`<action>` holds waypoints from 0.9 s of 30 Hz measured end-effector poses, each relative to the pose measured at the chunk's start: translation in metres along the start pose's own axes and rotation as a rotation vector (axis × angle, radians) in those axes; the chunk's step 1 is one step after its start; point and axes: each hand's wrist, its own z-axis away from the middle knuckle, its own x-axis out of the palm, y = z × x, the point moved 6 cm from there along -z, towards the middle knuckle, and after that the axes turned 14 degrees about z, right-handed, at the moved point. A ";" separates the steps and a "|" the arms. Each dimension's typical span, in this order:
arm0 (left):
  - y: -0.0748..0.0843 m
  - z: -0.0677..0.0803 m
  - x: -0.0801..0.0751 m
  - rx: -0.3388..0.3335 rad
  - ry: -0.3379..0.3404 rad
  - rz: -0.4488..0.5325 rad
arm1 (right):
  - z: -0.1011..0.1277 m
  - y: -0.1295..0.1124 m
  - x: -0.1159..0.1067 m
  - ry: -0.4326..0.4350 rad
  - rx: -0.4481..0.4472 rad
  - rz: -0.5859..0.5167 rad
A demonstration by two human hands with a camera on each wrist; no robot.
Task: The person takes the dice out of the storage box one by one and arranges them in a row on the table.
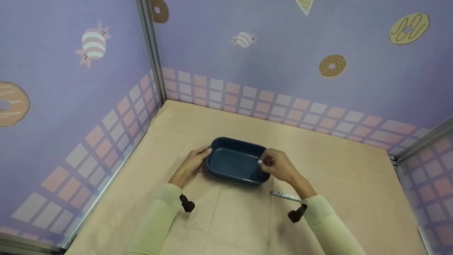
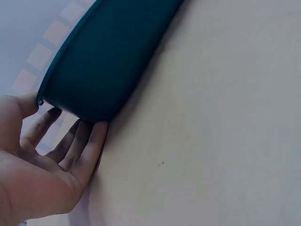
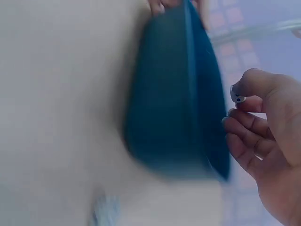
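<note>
A dark teal-blue rectangular basin point(image 1: 233, 161) with rounded corners stands on the cloth-covered table. My left hand point(image 1: 194, 159) holds its left end. In the left wrist view the thumb is at the rim and the fingertips point(image 2: 99, 127) meet the outer wall low down. Over the basin's right end is my right hand point(image 1: 279, 165), pinching a small white die point(image 3: 237, 95) with dark dots between thumb and index finger. The other fingers curl loosely near the rim. A row of small white dotted dice point(image 1: 285, 195) lies on the table, just below the right wrist.
The beige cloth point(image 1: 230, 219) covers the table, with creases. Purple panels point(image 1: 279, 46) printed with sweets and pink-and-white checks rise behind and on both sides. A metal post point(image 1: 153, 53) marks the back left corner. Black wrist devices point(image 1: 187, 203) stick out at both cuffs.
</note>
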 end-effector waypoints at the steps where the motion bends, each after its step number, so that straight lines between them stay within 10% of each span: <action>1: 0.000 0.000 0.000 -0.001 0.000 -0.001 | 0.011 0.008 -0.011 0.012 0.005 0.007; 15: 0.000 -0.001 0.001 -0.009 -0.020 0.019 | 0.173 0.119 -0.061 -0.036 0.324 0.090; 27: 0.000 0.000 0.004 -0.028 -0.056 0.120 | 0.216 0.140 -0.040 -0.196 0.383 0.044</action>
